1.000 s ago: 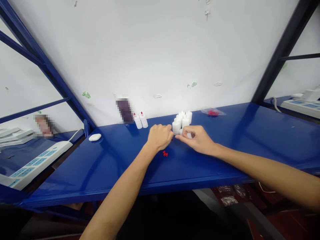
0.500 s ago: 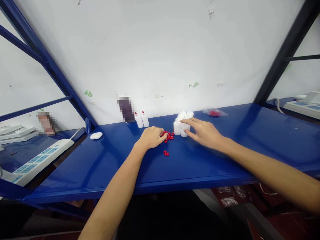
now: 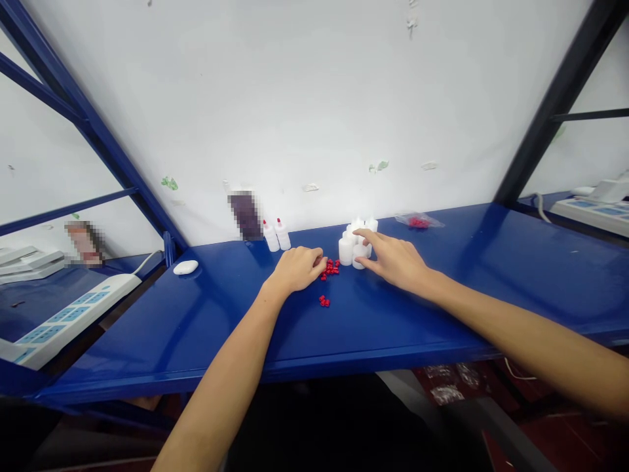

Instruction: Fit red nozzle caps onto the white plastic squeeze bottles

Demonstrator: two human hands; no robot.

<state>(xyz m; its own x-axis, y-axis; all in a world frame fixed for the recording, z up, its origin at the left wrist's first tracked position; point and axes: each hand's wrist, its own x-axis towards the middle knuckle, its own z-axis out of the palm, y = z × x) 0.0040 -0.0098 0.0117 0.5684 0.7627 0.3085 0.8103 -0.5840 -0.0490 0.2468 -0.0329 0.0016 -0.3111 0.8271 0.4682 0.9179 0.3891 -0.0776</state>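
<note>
My left hand [image 3: 299, 268] is closed at the left edge of a small pile of red caps [image 3: 333, 269]. Its fingertips are curled and pressed together, and what lies between them is hidden. My right hand [image 3: 396, 259] is at a tight cluster of white plastic bottles [image 3: 346, 251]. Its thumb and index finger are spread apart around the front bottle [image 3: 359, 257]; whether they touch it I cannot tell. The other right fingers hide part of the cluster. A few more red caps [image 3: 325, 301] lie closer to the front edge.
Two white bottles with red tips [image 3: 276, 235] stand against the wall, beside a blurred dark object [image 3: 246, 215]. A white rounded case [image 3: 185, 267] lies on the blue table [image 3: 206, 328] at left. Back right is a clear bag with red pieces [image 3: 419, 222]. Power strips flank the table.
My right thumb and index finger have shifted slightly left over the front bottle. The left fingers have curled in a little more at the red caps. The whole view has moved slightly.
</note>
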